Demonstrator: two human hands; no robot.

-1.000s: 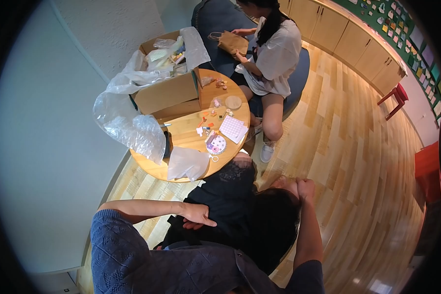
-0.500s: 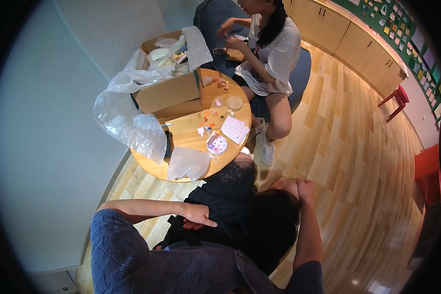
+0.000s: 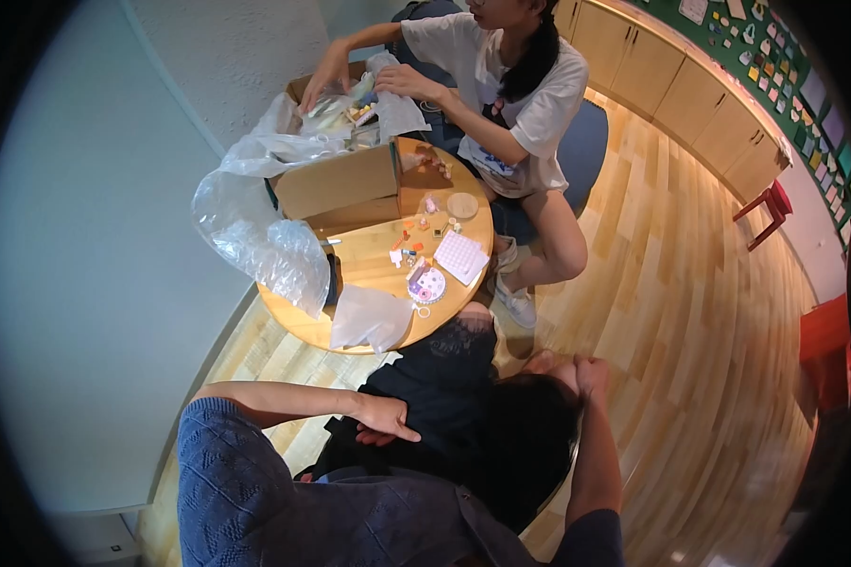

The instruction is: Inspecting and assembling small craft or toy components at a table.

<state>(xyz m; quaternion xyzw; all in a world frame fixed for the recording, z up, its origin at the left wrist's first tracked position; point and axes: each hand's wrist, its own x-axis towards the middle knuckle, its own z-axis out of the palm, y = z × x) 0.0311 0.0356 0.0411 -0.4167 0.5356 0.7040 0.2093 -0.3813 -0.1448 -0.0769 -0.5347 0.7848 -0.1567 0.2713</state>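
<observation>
My left hand (image 3: 386, 416) lies loosely on black clothing (image 3: 435, 387) at my lap, one digit stretched to the right. Reddish fingertips show just beneath it; whose they are I cannot tell. At the right, my right hand (image 3: 592, 375) is closed in a fist against a patch of bare skin beside a black rounded shape (image 3: 529, 444). Whatever it might hold is hidden. Ahead of both hands, a round wooden table (image 3: 293, 323) carries a white round decorated piece (image 3: 428, 285), a pink-and-white grid sheet (image 3: 461, 257) and a translucent white bag (image 3: 373, 317).
An open cardboard box (image 3: 338, 189) with clear plastic wrap (image 3: 265, 255) stands on the table. A person in a white shirt (image 3: 548, 94) sits behind it, hands in the box. Small orange bits (image 3: 408, 227) and a wooden disc (image 3: 462, 205) lie nearby. A red stool (image 3: 768, 213) stands right.
The other person has leaned left and brought both hands down to the open box. My view has shifted slightly; my own hands keep their places.
</observation>
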